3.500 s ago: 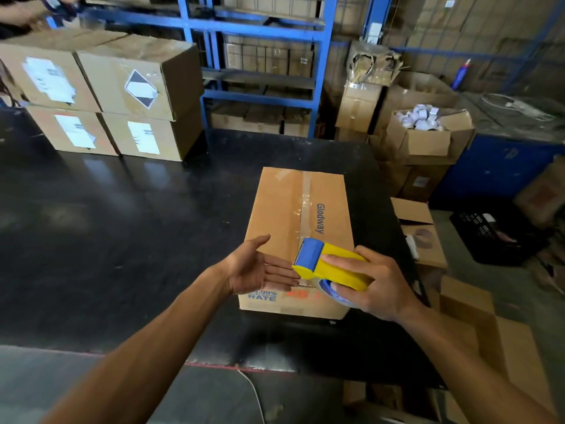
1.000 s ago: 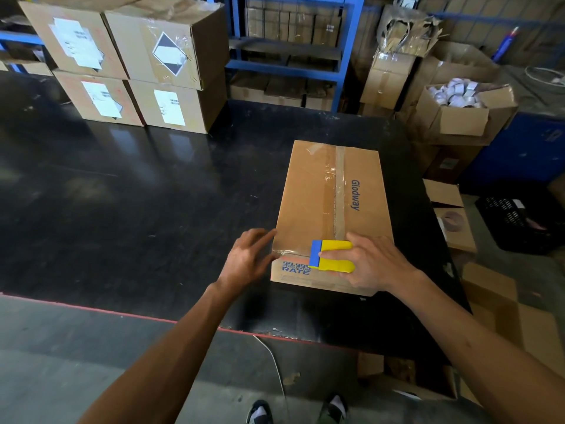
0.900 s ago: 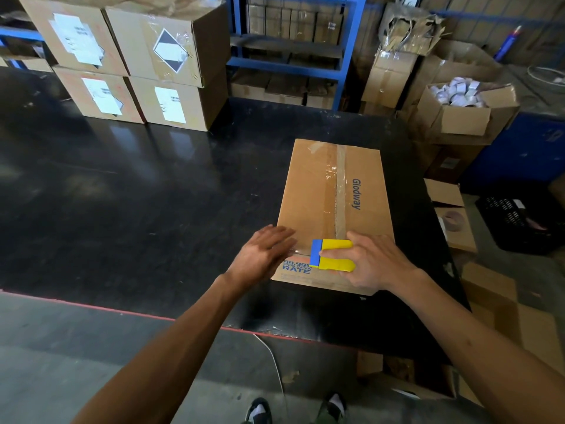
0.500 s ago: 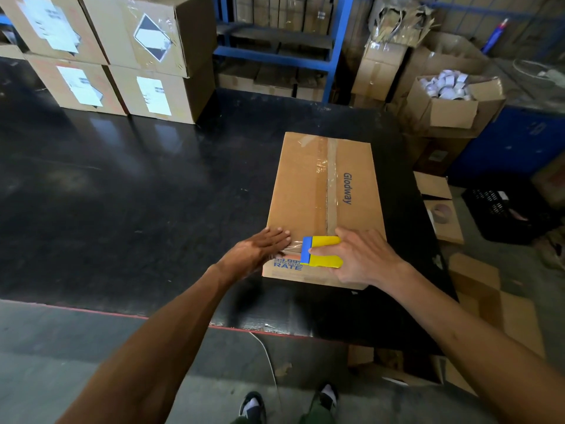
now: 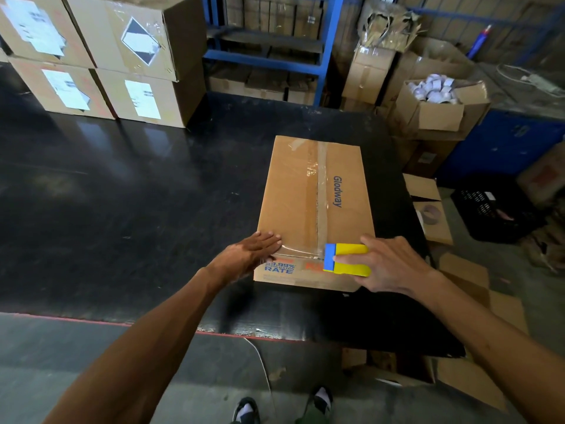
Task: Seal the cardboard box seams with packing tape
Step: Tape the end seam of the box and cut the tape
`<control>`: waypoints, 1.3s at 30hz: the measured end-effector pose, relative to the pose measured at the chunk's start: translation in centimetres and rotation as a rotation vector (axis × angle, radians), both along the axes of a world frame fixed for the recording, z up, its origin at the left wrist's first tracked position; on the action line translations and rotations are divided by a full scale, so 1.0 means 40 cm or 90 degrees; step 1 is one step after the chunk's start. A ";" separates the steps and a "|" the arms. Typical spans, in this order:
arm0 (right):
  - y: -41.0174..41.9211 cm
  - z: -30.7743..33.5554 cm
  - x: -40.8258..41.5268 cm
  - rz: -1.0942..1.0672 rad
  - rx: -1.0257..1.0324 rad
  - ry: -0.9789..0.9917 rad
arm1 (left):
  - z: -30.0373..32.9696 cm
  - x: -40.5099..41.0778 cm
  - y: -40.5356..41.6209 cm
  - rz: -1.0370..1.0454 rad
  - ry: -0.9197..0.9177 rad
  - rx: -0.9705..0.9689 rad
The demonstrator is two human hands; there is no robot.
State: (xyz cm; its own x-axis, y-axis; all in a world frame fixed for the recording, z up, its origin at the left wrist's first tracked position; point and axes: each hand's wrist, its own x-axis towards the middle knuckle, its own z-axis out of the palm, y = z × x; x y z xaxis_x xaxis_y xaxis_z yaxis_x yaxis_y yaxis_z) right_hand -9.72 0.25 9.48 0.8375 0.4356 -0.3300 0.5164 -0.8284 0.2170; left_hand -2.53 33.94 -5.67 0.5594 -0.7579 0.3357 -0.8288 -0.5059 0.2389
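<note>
A long cardboard box [image 5: 293, 197] marked "Glodway" lies flat on the black table [image 5: 122, 209], with clear tape along its centre seam. A fresh strip of clear tape [image 5: 298, 251] runs along the box's near top edge. My left hand [image 5: 249, 255] lies flat on the strip's left end at the near left corner, fingers apart. My right hand [image 5: 388, 264] grips the yellow and blue tape dispenser [image 5: 347, 259], pressed against the near edge right of the centre seam.
Stacked labelled cartons [image 5: 101, 56] stand at the table's far left. Blue shelving [image 5: 275, 41] is behind. To the right are an open box of white rolls [image 5: 434, 96], flattened cardboard [image 5: 431, 209] and a black crate [image 5: 492, 209]. My feet show below the table edge.
The dispenser has travelled right along the near edge, leaving tape behind it. My left hand has slid to the near left corner and presses the tape end flat.
</note>
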 end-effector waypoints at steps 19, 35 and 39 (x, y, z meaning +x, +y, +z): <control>-0.004 -0.019 0.012 0.016 0.025 -0.016 | 0.004 0.018 -0.196 0.021 -0.122 0.197; -0.183 -0.011 -0.013 0.010 0.016 0.008 | 0.020 0.018 -0.195 0.016 -0.099 0.207; -0.193 -0.037 -0.006 0.019 0.033 -0.008 | 0.024 0.005 -0.214 0.018 -0.096 0.209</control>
State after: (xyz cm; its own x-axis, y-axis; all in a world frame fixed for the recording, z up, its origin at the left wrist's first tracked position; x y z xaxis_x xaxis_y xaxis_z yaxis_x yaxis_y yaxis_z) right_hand -9.96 -7.48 8.01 0.8280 0.4759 -0.2966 0.5381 -0.8232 0.1812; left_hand -2.33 25.38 -4.72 0.5448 -0.8235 0.1580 -0.8266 -0.5591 -0.0638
